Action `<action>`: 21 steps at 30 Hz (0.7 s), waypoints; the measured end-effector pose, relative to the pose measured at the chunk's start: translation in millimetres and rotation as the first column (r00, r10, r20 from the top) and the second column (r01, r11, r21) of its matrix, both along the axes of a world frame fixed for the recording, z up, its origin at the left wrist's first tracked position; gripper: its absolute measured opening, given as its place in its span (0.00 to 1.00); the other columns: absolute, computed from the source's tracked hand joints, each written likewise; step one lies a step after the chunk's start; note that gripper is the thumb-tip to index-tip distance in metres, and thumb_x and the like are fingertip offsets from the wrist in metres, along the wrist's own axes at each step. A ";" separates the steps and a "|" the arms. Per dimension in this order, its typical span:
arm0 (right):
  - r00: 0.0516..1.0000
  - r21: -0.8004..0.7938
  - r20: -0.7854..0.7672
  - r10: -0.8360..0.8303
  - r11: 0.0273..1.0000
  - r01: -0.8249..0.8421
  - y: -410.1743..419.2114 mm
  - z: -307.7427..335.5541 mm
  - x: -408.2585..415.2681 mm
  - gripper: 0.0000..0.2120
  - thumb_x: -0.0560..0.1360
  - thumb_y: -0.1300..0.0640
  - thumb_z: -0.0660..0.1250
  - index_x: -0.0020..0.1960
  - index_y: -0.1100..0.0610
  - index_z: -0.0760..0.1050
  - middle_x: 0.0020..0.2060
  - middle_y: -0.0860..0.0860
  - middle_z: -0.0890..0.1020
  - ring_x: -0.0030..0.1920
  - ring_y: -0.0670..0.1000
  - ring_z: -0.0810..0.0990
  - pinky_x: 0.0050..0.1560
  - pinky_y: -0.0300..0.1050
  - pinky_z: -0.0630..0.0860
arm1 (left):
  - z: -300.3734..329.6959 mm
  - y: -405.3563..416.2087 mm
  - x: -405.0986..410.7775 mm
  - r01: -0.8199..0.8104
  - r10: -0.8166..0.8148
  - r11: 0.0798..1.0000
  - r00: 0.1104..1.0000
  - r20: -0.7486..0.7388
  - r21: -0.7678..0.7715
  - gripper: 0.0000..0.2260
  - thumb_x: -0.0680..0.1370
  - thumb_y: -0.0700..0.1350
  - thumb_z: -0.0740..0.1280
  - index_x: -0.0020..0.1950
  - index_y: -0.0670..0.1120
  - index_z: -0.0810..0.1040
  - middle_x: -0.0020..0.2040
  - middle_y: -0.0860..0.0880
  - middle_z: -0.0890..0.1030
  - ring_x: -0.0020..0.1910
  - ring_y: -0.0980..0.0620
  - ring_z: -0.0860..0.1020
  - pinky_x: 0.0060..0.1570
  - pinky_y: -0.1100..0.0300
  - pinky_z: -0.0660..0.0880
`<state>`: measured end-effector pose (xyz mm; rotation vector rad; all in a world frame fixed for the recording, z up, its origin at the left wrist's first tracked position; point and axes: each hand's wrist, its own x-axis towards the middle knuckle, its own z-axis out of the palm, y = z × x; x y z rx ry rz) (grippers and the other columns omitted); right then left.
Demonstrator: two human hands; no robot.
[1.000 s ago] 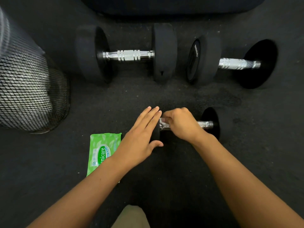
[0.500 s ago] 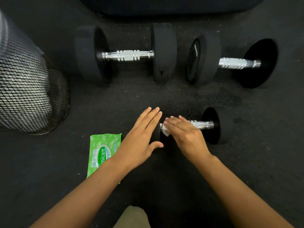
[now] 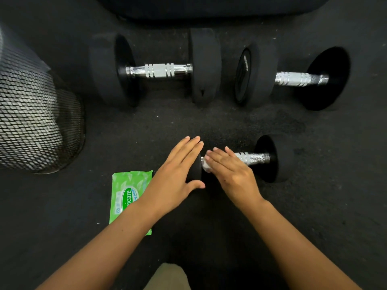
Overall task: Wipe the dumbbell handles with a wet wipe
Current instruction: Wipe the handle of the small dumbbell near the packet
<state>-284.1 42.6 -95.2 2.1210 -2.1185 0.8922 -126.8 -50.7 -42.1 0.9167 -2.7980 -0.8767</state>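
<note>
Small dumbbell (image 3: 240,162) on floor mat (image 3: 209,124), handle running left-right. Right hand (image 3: 230,170) flat, fingers straight and together, pressing wet wipe (image 3: 206,165) on handle's left end; bare chrome lies rightward. Left hand (image 3: 178,172) flat on left weight (bracing, likely).

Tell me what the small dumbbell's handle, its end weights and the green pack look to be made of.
Small dumbbell's handle: bright, mirror-like metal, probably chromed steel, with grooved rings and a knurled grip.
End weight: matte black with no glare, likely a rubber coating.
Green pack: thin printed plastic film, going by its soft creases and faint sheen.
</note>
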 end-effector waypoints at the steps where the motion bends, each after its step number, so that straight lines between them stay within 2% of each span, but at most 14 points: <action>1: 1.000 -0.013 -0.007 -0.010 1.000 0.010 0.1 0.0 -3.3 0.13 0.75 0.61 0.64 0.57 0.64 0.79 0.56 0.57 0.81 0.60 0.55 0.77 0.66 0.52 0.66 | -0.1 1.1 0.1 -0.003 0.003 1.000 1.000 -0.007 0.005 0.40 0.71 0.52 0.71 0.75 0.51 0.51 0.75 0.60 0.49 0.73 0.64 0.42 0.67 0.75 0.39; 5: 0.993 0.001 0.035 -0.116 0.993 0.116 -6.8 -0.6 20.8 0.13 0.74 0.62 0.63 0.56 0.66 0.79 0.55 0.59 0.81 0.59 0.57 0.77 0.67 0.52 0.65 | -1.7 -0.9 -1.9 -0.018 0.018 1.000 0.999 -0.044 -0.012 0.40 0.69 0.50 0.73 0.75 0.48 0.55 0.74 0.57 0.52 0.74 0.61 0.46 0.68 0.74 0.41; 8: 0.999 -0.023 0.000 -0.032 0.999 0.032 5.9 -5.3 8.3 0.14 0.75 0.64 0.64 0.59 0.64 0.77 0.59 0.58 0.79 0.63 0.56 0.74 0.68 0.54 0.65 | -1.4 -1.3 -0.2 -0.014 0.013 1.000 1.000 -0.026 -0.008 0.40 0.69 0.51 0.73 0.75 0.49 0.55 0.75 0.57 0.53 0.74 0.61 0.46 0.67 0.74 0.42; 10: 0.999 -0.045 -0.017 -0.046 0.998 0.045 5.0 -4.8 -0.3 0.14 0.74 0.65 0.65 0.59 0.64 0.77 0.58 0.58 0.79 0.62 0.56 0.75 0.68 0.53 0.64 | -1.3 0.3 -0.1 -0.018 0.018 1.000 0.999 -0.038 0.003 0.40 0.69 0.51 0.73 0.75 0.49 0.55 0.75 0.57 0.53 0.74 0.61 0.46 0.68 0.74 0.42; 13: 0.992 -0.006 0.056 -0.116 0.993 0.116 -6.2 -1.9 18.4 0.14 0.74 0.62 0.62 0.57 0.65 0.78 0.56 0.59 0.80 0.61 0.57 0.76 0.69 0.51 0.62 | -2.2 -2.1 -2.3 -0.026 0.026 1.000 0.998 -0.054 -0.002 0.40 0.69 0.51 0.73 0.75 0.48 0.57 0.75 0.56 0.55 0.74 0.60 0.47 0.69 0.72 0.43; 16: 0.998 0.005 0.055 -0.028 1.000 0.027 2.5 -3.2 12.0 0.15 0.74 0.63 0.61 0.59 0.64 0.77 0.58 0.58 0.79 0.63 0.56 0.74 0.71 0.50 0.61 | -1.0 -3.3 -1.2 -0.020 0.020 1.000 0.999 -0.030 0.005 0.40 0.69 0.51 0.73 0.75 0.49 0.56 0.75 0.56 0.54 0.74 0.61 0.46 0.68 0.71 0.44; 18: 1.000 0.035 0.027 0.001 0.999 -0.002 2.1 2.3 -2.7 0.15 0.74 0.64 0.60 0.58 0.64 0.77 0.57 0.58 0.80 0.61 0.56 0.76 0.70 0.51 0.61 | -0.4 -1.4 -0.8 -0.014 0.015 1.000 0.999 -0.032 0.014 0.40 0.69 0.51 0.73 0.75 0.50 0.55 0.75 0.57 0.54 0.74 0.62 0.45 0.68 0.72 0.43; 21: 0.994 0.123 0.087 -0.065 0.991 0.054 -15.3 14.6 4.2 0.17 0.73 0.61 0.56 0.55 0.65 0.79 0.52 0.59 0.82 0.56 0.58 0.80 0.66 0.54 0.64 | -1.6 -3.0 -2.6 -0.026 0.026 1.000 0.998 -0.060 0.005 0.40 0.68 0.50 0.74 0.75 0.48 0.57 0.75 0.56 0.55 0.74 0.61 0.47 0.68 0.74 0.43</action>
